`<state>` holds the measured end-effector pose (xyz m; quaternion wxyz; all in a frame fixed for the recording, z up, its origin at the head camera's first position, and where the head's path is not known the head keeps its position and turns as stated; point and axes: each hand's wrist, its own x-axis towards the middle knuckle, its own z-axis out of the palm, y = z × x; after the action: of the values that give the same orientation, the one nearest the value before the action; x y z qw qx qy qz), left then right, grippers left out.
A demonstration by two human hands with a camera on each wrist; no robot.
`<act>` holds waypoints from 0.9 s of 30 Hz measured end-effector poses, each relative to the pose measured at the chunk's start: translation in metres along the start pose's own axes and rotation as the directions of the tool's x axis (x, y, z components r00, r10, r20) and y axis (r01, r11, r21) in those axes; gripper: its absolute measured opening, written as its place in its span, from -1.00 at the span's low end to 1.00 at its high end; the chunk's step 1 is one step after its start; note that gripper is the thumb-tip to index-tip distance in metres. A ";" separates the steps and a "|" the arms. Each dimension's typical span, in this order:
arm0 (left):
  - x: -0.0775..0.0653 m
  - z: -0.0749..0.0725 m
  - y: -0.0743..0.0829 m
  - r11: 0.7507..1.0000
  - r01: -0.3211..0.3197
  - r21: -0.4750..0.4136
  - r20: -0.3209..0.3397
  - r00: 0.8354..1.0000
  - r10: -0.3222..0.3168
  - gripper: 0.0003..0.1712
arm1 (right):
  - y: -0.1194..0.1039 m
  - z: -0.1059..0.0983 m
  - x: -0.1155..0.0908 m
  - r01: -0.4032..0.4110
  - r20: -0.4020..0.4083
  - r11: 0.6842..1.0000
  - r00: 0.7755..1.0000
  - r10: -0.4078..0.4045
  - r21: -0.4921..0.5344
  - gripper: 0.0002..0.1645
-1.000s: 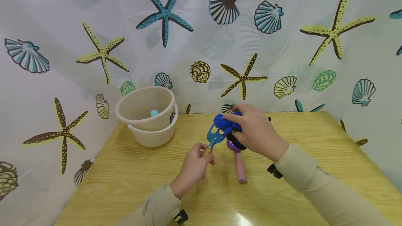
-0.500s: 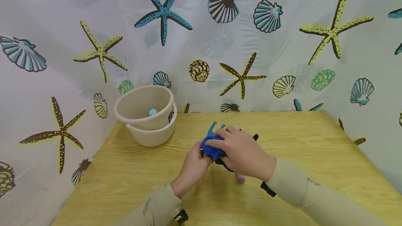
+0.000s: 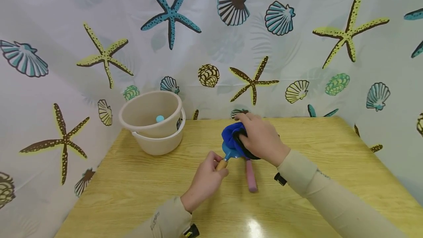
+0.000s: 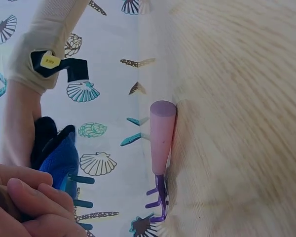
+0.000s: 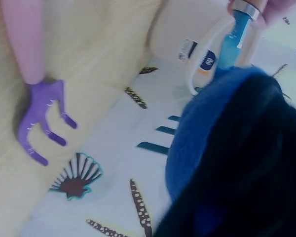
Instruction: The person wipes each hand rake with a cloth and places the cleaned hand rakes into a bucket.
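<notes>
In the head view my left hand [image 3: 206, 175] grips the wooden handle of a small blue hand rake [image 3: 230, 152], holding it up over the table. My right hand [image 3: 263, 139] holds a bunched blue and black cloth [image 3: 228, 134] against the rake's head and covers most of its tines. The tine tips [image 5: 155, 148] poke out past the cloth in the right wrist view. Just below the hands, a purple hand rake with a pink handle [image 3: 250, 177] lies on the table. Its three tines [image 5: 42, 116] show clearly in the right wrist view.
A beige bucket [image 3: 158, 145] with a white handle stands at the table's back left. Inside it a light blue round thing [image 3: 160, 119] shows. A curtain [image 3: 191, 47] printed with starfish and shells hangs behind the wooden table [image 3: 138, 190].
The right hand and cloth went down toward the left hand, over the rake's handle end, then back up along the rake's head. The left hand keeps its grip, nearly still.
</notes>
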<state>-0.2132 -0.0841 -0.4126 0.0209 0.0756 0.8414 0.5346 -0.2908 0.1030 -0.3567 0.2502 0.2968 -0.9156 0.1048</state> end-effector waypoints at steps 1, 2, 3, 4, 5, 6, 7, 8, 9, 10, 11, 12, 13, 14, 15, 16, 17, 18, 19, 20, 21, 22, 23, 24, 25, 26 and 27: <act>0.000 0.000 0.000 1.000 0.004 -0.003 -0.001 1.000 -0.004 -0.75 | 0.002 0.002 -0.001 -0.005 -0.005 1.000 1.000 0.005 -0.005 -0.52; 0.000 0.001 -0.001 1.000 0.009 -0.008 -0.001 1.000 -0.009 -0.75 | 0.002 0.003 -0.003 -0.002 -0.001 1.000 1.000 0.002 -0.005 -0.56; 0.000 0.001 -0.001 1.000 0.014 -0.014 -0.002 1.000 -0.014 -0.75 | 0.002 0.003 -0.006 0.004 0.012 1.000 1.000 -0.004 0.002 -0.58; 0.000 0.001 -0.001 0.999 0.024 -0.021 -0.001 1.000 -0.024 -0.75 | 0.002 0.003 -0.008 0.011 0.033 1.000 0.999 -0.011 0.013 -0.59; 0.000 0.000 -0.002 0.999 0.030 -0.026 0.000 1.000 -0.030 -0.75 | 0.001 0.003 -0.010 0.017 0.065 0.999 0.998 -0.019 0.030 -0.56; 0.000 0.000 -0.002 0.999 0.034 -0.030 0.005 0.999 -0.034 -0.74 | 0.000 0.002 -0.012 0.021 0.105 0.999 0.994 -0.027 0.049 -0.51; 0.001 0.000 -0.002 0.999 0.037 -0.036 0.011 0.999 -0.037 -0.74 | -0.001 0.001 -0.015 0.021 0.146 0.997 0.989 -0.032 0.076 -0.45; 0.001 -0.001 -0.002 0.998 0.039 -0.039 0.016 0.999 -0.038 -0.74 | -0.002 0.000 -0.017 0.014 0.190 0.995 0.981 -0.033 0.102 -0.36; 0.001 -0.001 -0.002 0.998 0.042 -0.041 0.019 0.999 -0.041 -0.74 | -0.002 -0.001 -0.019 0.006 0.229 0.993 0.973 -0.034 0.120 -0.27; 0.001 -0.001 -0.002 0.998 0.043 -0.040 0.022 0.999 -0.043 -0.74 | -0.003 0.000 -0.020 0.001 0.259 0.992 0.965 -0.035 0.128 -0.19; 0.001 -0.001 -0.002 0.998 0.044 -0.037 0.024 0.999 -0.043 -0.74 | -0.003 0.000 -0.022 0.002 0.279 0.992 0.960 -0.038 0.127 -0.11; 0.002 -0.001 -0.002 0.999 0.043 -0.033 0.025 0.999 -0.042 -0.75 | -0.003 0.001 -0.024 0.011 0.287 0.992 0.957 -0.046 0.122 -0.06; 0.002 -0.001 -0.002 0.999 0.041 -0.029 0.026 0.999 -0.040 -0.75 | -0.003 0.003 -0.025 0.024 0.284 0.994 0.957 -0.055 0.111 -0.04; 0.002 -0.001 -0.002 0.999 0.038 -0.024 0.026 0.999 -0.037 -0.74 | -0.004 0.005 -0.026 0.039 0.272 0.994 0.960 -0.065 0.097 -0.03; 0.002 -0.001 -0.001 0.999 0.038 -0.020 0.027 0.999 -0.037 -0.74 | -0.005 0.006 -0.027 0.062 0.252 0.995 0.964 -0.080 0.080 -0.05; 0.002 -0.001 -0.001 0.999 0.038 -0.017 0.029 0.999 -0.037 -0.75 | -0.007 0.008 -0.028 0.083 0.225 0.994 0.970 -0.096 0.068 -0.09; 0.002 0.000 -0.001 0.999 0.037 -0.016 0.030 0.999 -0.037 -0.75 | -0.009 0.009 -0.029 0.108 0.200 0.992 0.973 -0.119 0.062 -0.14; 0.002 0.001 -0.001 0.999 0.036 -0.019 0.031 0.999 -0.036 -0.76 | -0.012 0.010 -0.030 0.136 0.175 0.989 0.974 -0.146 0.065 -0.20; 0.002 0.002 -0.001 0.999 0.032 -0.021 0.028 0.999 -0.031 -0.79 | -0.016 0.010 -0.031 0.164 0.153 0.984 0.973 -0.173 0.074 -0.25; 0.002 0.003 -0.002 0.999 0.026 -0.025 0.023 0.999 -0.026 -0.82 | -0.019 0.010 -0.032 0.190 0.134 0.978 0.971 -0.200 0.082 -0.30; 0.003 0.004 -0.002 0.999 0.024 -0.030 0.017 1.000 -0.024 -0.85 | -0.023 0.010 -0.033 0.212 0.116 0.973 0.968 -0.222 0.089 -0.33; 0.003 0.004 -0.002 0.999 0.017 -0.034 0.011 1.000 -0.017 -0.88 | -0.026 0.009 -0.033 0.226 0.102 0.969 0.967 -0.235 0.096 -0.35; 0.003 0.005 -0.001 0.999 0.006 -0.036 0.003 1.000 -0.005 -0.88 | -0.028 0.009 -0.033 0.234 0.091 0.968 0.966 -0.243 0.094 -0.36; 0.004 0.005 -0.001 0.999 -0.002 -0.040 0.000 1.000 0.002 -0.87 | -0.029 0.009 -0.033 0.236 0.082 0.968 0.966 -0.243 0.088 -0.36; 0.004 0.004 0.000 0.999 -0.007 -0.040 -0.002 1.000 0.007 -0.86 | -0.030 0.009 -0.031 0.230 0.078 0.970 0.969 -0.236 0.076 -0.36; 0.004 0.004 0.001 0.999 -0.007 -0.036 0.000 1.000 0.007 -0.85 | -0.029 0.009 -0.030 0.219 0.072 0.974 0.972 -0.223 0.059 -0.36; 0.004 0.004 0.002 0.999 -0.007 -0.033 0.004 1.000 0.007 -0.83 | -0.028 0.010 -0.028 0.203 0.068 0.978 0.976 -0.206 0.047 -0.37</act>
<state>-0.2161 -0.0796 -0.4121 0.0219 0.0791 0.8321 0.5485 -0.2585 0.0904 -0.3784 0.2205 0.3978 -0.8864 0.0860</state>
